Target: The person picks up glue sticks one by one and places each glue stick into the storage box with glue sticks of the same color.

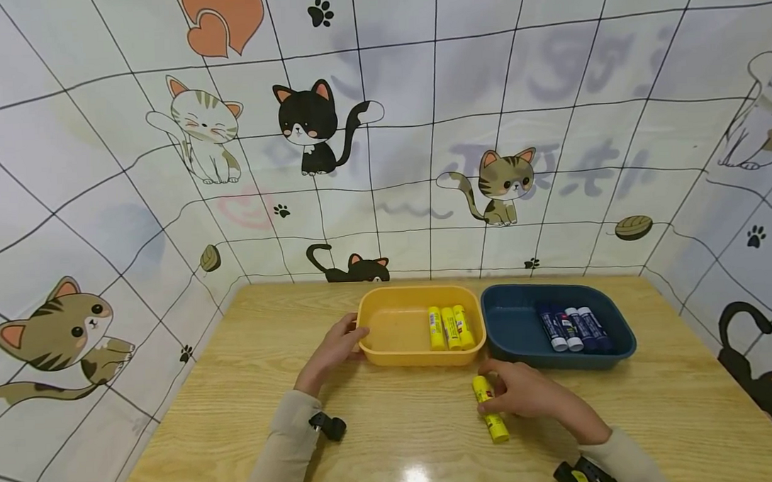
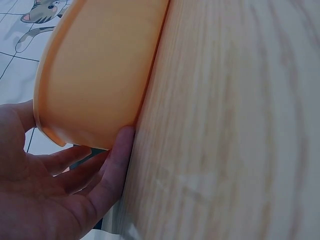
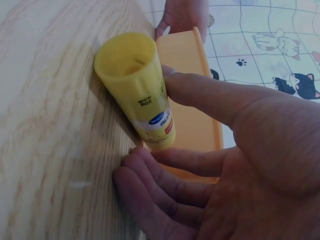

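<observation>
My left hand [image 1: 336,347] holds the left end of a yellow plastic bin [image 1: 394,328], thumb over the rim and fingers along the outer wall [image 2: 102,85]. Three yellow glue sticks [image 1: 451,329] lie side by side in the right part of that bin. In front of the bins, my right hand [image 1: 525,391] pinches another yellow glue stick [image 1: 497,428] between thumb and fingers, close over the table. The right wrist view shows the open, hollow end of this glue stick [image 3: 145,100] facing the camera, with the thumb against its side.
A dark blue bin [image 1: 513,322] stands right beside the yellow one, with several dark blue glue sticks [image 1: 571,329] with white ends in its right part. Both stand near the back of the wooden table [image 1: 392,418]. A cat-print sheet [image 1: 408,141] hangs behind and at both sides.
</observation>
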`<state>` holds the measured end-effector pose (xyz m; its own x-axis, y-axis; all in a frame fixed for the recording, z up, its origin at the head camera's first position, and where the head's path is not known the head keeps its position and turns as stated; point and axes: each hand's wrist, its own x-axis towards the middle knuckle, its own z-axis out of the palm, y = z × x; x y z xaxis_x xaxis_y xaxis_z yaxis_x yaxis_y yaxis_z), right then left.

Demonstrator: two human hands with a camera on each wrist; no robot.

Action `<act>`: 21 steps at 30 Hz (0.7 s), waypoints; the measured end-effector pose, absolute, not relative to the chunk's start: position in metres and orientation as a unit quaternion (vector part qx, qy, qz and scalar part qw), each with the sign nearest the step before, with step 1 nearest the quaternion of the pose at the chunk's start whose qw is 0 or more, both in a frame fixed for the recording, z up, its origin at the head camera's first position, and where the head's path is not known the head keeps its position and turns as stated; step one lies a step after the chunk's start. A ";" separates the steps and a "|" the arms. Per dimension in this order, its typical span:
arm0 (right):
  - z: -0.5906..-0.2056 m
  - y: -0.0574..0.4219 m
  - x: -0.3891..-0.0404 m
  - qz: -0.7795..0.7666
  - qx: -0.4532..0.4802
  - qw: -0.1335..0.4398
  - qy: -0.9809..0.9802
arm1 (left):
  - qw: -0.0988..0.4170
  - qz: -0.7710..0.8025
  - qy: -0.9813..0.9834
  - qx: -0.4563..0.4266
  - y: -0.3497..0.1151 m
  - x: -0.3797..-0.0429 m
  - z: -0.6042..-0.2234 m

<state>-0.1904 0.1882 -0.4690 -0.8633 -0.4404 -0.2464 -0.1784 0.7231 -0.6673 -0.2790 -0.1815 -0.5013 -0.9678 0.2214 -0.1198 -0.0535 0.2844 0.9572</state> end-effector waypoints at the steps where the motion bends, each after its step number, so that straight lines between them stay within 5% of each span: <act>1: -0.469 0.188 -0.190 -0.333 -0.171 0.199 0.906 | 0.114 0.596 0.793 0.053 -0.181 -0.279 -0.501; 21: -0.469 0.188 -0.190 -0.335 -0.177 0.203 0.903 | 0.110 0.597 0.793 0.054 -0.182 -0.279 -0.503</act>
